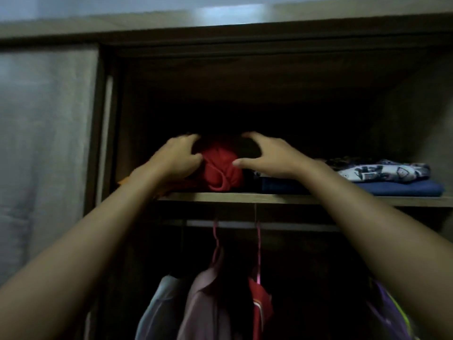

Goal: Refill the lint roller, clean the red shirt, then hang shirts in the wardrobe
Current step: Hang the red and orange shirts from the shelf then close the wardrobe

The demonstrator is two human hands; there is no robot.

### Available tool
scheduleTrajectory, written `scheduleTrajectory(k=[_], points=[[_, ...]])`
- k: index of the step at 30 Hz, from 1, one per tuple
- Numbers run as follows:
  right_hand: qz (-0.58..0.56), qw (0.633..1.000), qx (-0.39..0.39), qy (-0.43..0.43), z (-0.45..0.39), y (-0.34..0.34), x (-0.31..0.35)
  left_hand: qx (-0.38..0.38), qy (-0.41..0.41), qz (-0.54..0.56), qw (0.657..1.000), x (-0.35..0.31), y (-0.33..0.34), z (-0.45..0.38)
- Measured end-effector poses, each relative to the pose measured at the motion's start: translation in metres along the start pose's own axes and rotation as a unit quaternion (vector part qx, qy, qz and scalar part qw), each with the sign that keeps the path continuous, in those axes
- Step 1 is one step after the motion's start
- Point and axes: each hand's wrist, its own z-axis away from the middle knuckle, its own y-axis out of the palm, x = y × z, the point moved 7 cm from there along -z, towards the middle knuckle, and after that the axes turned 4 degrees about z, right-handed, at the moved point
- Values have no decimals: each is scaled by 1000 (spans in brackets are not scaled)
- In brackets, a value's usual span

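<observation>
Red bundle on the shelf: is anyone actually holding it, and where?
The left hand grips the red bundle at its left side; the right hand hovers open.

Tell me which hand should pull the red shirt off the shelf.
Probably left. The left hand already touches the red shirt on the shelf; the right hand hovers open beside it.
</observation>
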Motion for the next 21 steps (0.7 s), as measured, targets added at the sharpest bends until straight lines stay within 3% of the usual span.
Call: scheduleTrajectory(k=[3, 5, 9, 13, 21], points=[[-34, 994, 99, -43, -33, 50, 57, 91, -116, -33, 988, 66, -1, 20], [-51, 990, 124, -53, -38, 67, 67, 140, -158, -30, 977, 85, 9, 28], [-101, 989, 87, -66, -42, 68, 71, 153, -173, -38, 972, 86, 12, 27], [-69, 993, 61, -70, -40, 70, 81, 181, -168, -64, 967, 91, 15, 22], [-15, 988, -134, -72, -20, 47, 86, 209, -162, -78, 961, 86, 17, 29]])
